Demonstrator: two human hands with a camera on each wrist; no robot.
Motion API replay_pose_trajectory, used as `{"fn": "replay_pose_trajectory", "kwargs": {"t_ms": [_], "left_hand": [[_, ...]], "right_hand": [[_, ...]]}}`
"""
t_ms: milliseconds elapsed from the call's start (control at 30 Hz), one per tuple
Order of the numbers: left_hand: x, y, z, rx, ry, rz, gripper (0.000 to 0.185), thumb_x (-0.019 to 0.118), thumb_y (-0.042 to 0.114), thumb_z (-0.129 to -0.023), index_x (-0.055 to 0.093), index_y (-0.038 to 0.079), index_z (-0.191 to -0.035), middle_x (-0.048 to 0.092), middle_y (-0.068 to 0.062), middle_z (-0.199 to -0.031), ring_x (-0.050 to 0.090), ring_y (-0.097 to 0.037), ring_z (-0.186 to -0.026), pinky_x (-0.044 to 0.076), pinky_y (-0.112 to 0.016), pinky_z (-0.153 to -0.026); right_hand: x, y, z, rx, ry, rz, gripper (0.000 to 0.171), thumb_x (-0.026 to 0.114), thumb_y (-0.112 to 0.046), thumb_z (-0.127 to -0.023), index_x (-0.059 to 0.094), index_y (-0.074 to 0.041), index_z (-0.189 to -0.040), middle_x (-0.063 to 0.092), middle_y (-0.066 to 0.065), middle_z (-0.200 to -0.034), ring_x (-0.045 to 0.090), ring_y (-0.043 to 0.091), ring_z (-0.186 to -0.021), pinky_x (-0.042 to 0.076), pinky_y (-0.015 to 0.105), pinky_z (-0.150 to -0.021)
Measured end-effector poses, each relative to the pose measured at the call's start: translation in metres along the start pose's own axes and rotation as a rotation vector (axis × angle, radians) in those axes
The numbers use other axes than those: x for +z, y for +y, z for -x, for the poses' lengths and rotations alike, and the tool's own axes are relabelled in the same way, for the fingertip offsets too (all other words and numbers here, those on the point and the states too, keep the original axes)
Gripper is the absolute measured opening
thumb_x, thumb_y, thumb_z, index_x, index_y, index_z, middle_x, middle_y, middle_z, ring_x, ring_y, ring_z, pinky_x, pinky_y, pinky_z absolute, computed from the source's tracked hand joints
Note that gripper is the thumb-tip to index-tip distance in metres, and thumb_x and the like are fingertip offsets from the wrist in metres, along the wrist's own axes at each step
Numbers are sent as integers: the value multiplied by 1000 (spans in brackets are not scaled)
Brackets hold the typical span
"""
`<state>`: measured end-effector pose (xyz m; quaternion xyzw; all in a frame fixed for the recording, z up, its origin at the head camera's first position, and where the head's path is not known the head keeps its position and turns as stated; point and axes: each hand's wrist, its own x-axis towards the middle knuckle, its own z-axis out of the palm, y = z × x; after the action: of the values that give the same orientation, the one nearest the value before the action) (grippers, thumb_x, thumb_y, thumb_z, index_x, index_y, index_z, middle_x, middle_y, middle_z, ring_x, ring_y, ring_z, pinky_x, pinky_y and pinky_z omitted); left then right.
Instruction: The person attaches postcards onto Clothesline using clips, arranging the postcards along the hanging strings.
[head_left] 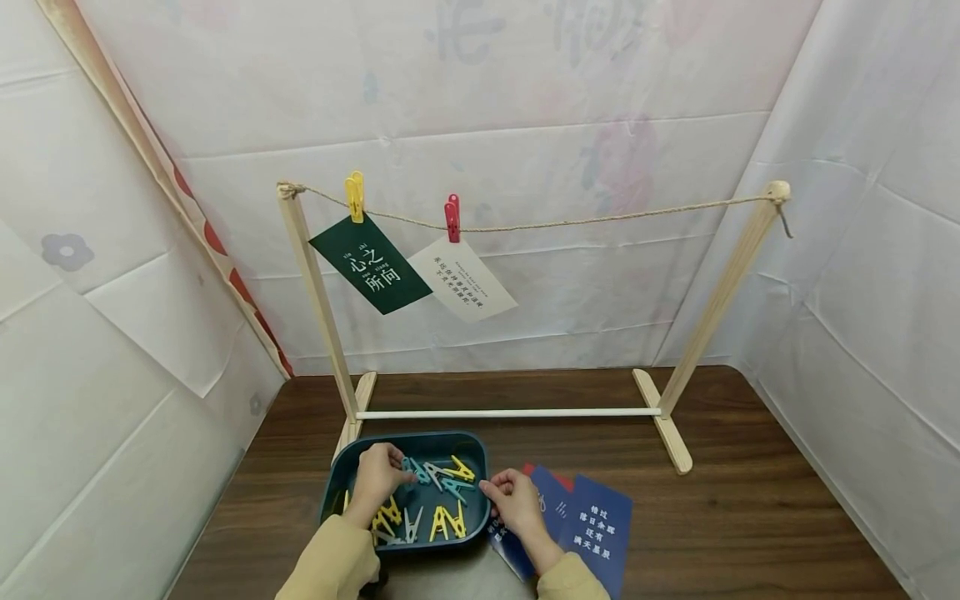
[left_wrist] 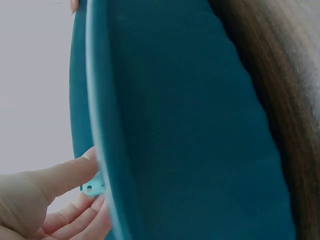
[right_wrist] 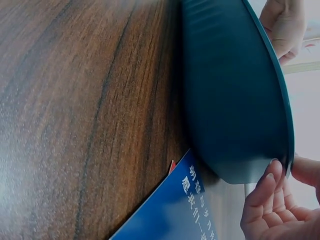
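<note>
Left hand: the left hand [head_left: 377,477] is inside the teal tray [head_left: 352,457], its fingers [left_wrist: 60,176] curled and pinching a pale teal peg [left_wrist: 93,187] between thumb and fingertips (the left wrist view shows only a sliver of the peg past the tray wall).

Right hand: the right hand [head_left: 513,498] sits at the tray's near right corner; its fingers [right_wrist: 263,186] are loosely curled and touch the rim, thumb just the other side of the edge. Whether they truly grip the rim I cannot tell.

Pegs: more clothes pegs [head_left: 447,522], yellow, teal and grey, lie loose in the tray just beyond and below the left fingers, some overlapping.

Cards: blue cards [head_left: 600,525] lie on the counter [head_left: 750,500] under and just right of the right fingers; a red edge shows between them.

Line: well beyond both hands, a twine line [head_left: 600,220] sags between two wooden posts, carrying a green card [head_left: 371,265] under a yellow peg [head_left: 355,196] and a white card [head_left: 462,278] under a red peg [head_left: 452,218].

Risk, peg: the pinch looks shallow, so the peg could slip back among the others, or snag a tangled neighbour and drag it out.

Risk, tray: if the right fingers do not steady it, a tug could make the tray skid over the cards.

Risk, stand: it looks light, so a hard pull on the twine could tip it.
</note>
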<state>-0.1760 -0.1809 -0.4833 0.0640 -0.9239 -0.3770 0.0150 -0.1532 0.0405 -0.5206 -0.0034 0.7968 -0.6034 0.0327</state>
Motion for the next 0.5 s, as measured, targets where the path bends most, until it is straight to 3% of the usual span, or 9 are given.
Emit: {"fn": "replay_pose_trajectory", "kwargs": {"t_ms": [167,400,500], "left_hand": [[-1,1,6,4,16,27,31,78,2,-62,59,-7,-84,57,-11,-74,55,-18,-64,48,-34,-55],[0,2,11,24,51,61,31,79,8,-63,58,-5,-82,58,-10,-73,54,-15,-62,47,-30,-53],[0,3,14,33,57,80,32,79,10,-63,58,-5,-83,58,-10,-73,55,-15,-63,48,-30,-54]], "right_hand": [[0,0,1,3,-6,-17,18,66,-15,-80,56,0,-80,54,3,-56,56,30,-47,40,22,-37],[-5,-1,4,-8,-36,-47,19,64,-15,-81,56,2,-81,54,1,-55,51,13,-42,41,21,-37],[-10,-1,6,-27,-41,-50,19,64,-14,-81,57,4,-82,57,4,-56,51,12,-42,43,25,-38]]}}
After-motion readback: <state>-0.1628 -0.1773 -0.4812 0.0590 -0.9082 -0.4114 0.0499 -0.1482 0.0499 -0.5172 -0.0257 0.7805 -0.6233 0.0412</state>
